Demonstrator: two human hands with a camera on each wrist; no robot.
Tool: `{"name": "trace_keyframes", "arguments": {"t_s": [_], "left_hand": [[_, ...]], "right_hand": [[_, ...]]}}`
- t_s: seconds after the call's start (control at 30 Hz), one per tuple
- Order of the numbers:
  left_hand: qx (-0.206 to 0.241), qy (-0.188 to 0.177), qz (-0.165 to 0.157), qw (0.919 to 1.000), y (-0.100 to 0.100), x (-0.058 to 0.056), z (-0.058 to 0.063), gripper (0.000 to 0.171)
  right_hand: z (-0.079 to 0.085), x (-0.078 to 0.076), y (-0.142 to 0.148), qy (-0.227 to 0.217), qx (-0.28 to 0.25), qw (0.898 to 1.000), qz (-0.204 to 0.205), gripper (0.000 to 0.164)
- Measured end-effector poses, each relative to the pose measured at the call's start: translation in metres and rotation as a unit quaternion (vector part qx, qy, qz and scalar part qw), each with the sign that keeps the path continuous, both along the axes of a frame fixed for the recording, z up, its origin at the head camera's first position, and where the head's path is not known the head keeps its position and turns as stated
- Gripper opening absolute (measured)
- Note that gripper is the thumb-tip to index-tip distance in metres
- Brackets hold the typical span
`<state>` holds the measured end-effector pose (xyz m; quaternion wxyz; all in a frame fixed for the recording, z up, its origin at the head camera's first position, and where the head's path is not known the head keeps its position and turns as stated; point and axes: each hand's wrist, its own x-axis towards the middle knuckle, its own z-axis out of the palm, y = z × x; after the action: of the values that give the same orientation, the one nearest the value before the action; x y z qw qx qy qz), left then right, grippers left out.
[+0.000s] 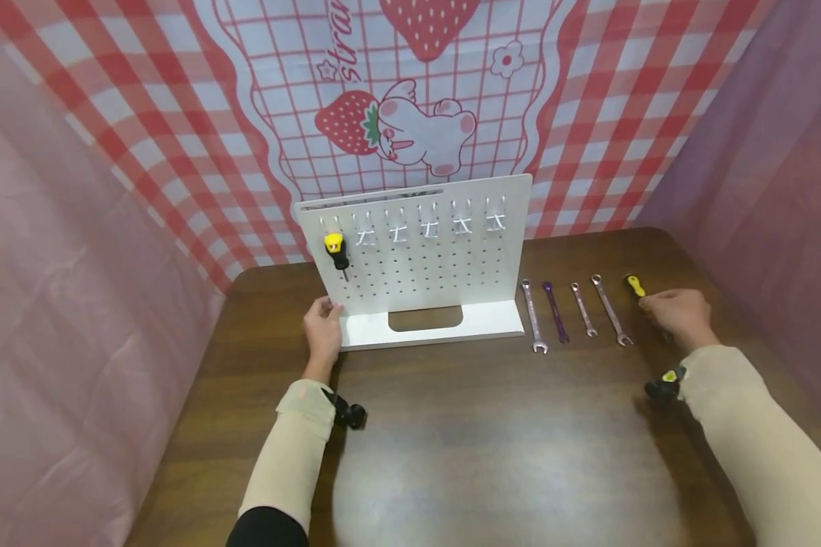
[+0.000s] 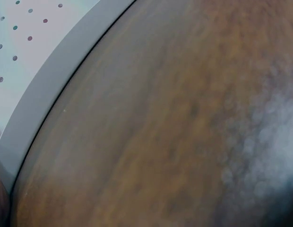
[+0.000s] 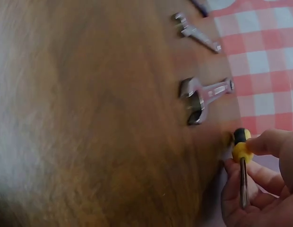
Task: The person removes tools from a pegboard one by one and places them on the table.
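A white pegboard (image 1: pixel 424 281) stands upright on its base at the back of the table, and my left hand (image 1: pixel 323 330) grips its lower left edge. In the left wrist view only a sliver of that hand shows beside the base (image 2: pixel 56 71). On the leftmost hook hangs a yellow and black screwdriver (image 1: pixel 337 252). Over at the right, my right hand (image 1: pixel 680 313) pinches a second screwdriver (image 1: pixel 634 285). The right wrist view shows its yellow and black handle (image 3: pixel 242 150) between thumb and fingers, with the metal shaft (image 3: pixel 244 184) pointing toward the palm.
Several wrenches lie in a row between board and right hand: a silver one (image 1: pixel 533 315), a purple one (image 1: pixel 556 311), a short one (image 1: pixel 584 309) and a long one (image 1: pixel 610 308). White-tagged hooks (image 1: pixel 429 226) line the board's top. A checked cloth (image 1: pixel 588 152) hangs behind the table (image 1: pixel 492 433).
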<state>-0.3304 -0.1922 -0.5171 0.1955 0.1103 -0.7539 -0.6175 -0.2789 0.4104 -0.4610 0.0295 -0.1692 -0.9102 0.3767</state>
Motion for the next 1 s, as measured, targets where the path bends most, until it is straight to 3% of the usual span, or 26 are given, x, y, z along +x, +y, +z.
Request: {"name": "trace_keyframes", "arguments": {"t_s": [0.1, 0.17, 0.73, 1.0], "left_hand": [[-0.001, -0.002, 0.0, 1.0, -0.0002, 0.0, 0.0002, 0.022], [-0.001, -0.002, 0.0, 1.0, -0.0001, 0.0001, 0.0002, 0.022], [0.006, -0.004, -0.009, 0.9999, 0.0007, 0.0012, 0.0033, 0.022], [0.003, -0.011, -0.006, 0.9999, 0.0011, 0.0004, 0.0035, 0.022]], "right_hand": [[-0.0012, -0.003, 0.0016, 0.009, 0.074, 0.997, 0.01, 0.046], [-0.0009, -0.0042, 0.0006, 0.012, 0.093, 0.995, 0.014, 0.044], [0.0021, -0.0072, -0.0009, -0.007, 0.092, 0.996, 0.02, 0.041], [0.0039, -0.0071, -0.0025, -0.01, 0.086, 0.996, 0.004, 0.051]]}}
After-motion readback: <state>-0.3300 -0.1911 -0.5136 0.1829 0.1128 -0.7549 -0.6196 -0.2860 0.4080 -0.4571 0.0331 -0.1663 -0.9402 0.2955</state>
